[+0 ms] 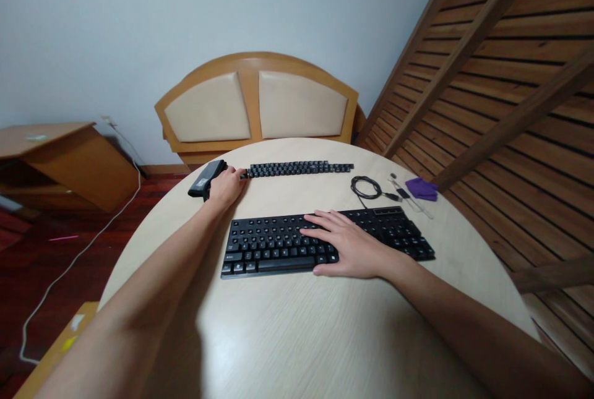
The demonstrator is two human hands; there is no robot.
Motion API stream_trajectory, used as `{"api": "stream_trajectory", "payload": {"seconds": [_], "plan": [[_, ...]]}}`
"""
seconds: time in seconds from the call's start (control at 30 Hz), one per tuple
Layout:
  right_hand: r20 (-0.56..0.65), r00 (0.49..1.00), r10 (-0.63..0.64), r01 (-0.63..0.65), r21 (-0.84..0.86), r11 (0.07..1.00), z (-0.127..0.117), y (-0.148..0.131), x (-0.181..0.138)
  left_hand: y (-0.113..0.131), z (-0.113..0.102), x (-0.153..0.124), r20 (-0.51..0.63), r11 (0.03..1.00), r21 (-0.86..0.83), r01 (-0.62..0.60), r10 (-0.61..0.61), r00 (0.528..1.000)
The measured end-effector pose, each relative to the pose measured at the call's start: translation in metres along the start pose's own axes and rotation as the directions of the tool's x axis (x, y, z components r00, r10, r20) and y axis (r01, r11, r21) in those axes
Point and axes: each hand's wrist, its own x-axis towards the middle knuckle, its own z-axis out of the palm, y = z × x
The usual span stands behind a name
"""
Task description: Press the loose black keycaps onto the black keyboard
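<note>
A black keyboard (273, 244) lies across the middle of the table. My right hand (348, 244) rests flat on it with fingers spread, hiding some of its keys. Farther back, loose black keycaps (292, 168) are lined up in long rows. My left hand (226, 185) reaches to the left end of these rows, with its fingers drawn together on a small black keycap (244, 174). Just left of that hand lies a black handheld device (207, 177) with a pale label; the hand covers part of it.
Behind the keyboard sits a coiled black cable (366, 187). Thin tools (408, 196) and a folded purple cloth (421, 188) lie at the right of the round table (260, 325). A padded wooden headboard (255, 102) stands beyond, with wooden slats (501, 102) on the right.
</note>
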Motion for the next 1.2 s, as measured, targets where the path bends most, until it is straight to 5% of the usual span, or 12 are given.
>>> {"api": "stream_trajectory", "payload": {"seconds": [0.3,0.43,0.53,0.7,0.93,1.2], "plan": [[0.003,1.0,0.01,-0.01,-0.012,1.0,0.0,-0.001,0.0,-0.011,0.0,-0.025,-0.062,0.996,-0.084,0.019,-0.024,0.998],[-0.007,1.0,0.003,-0.003,-0.016,1.0,0.001,-0.001,0.0,-0.013,-0.008,-0.052,0.027,0.934,-0.35,0.069,-0.063,0.998],[-0.008,1.0,0.002,-0.002,-0.021,1.0,0.002,0.001,0.0,-0.016,-0.021,-0.075,0.022,0.812,-0.58,-0.059,0.088,0.996],[-0.001,1.0,0.012,-0.012,-0.038,0.999,0.003,0.001,0.0,-0.018,-0.052,-0.103,0.167,0.701,-0.699,-0.144,0.356,0.92],[0.002,1.0,0.003,-0.003,-0.047,0.999,0.002,0.001,0.001,-0.032,-0.064,-0.106,0.375,0.649,-0.761,-0.009,0.451,0.81],[-0.012,1.0,-0.002,0.002,-0.055,0.999,0.004,0.002,0.001,-0.044,-0.061,-0.106,0.425,0.594,-0.803,0.045,0.518,0.742]]}}
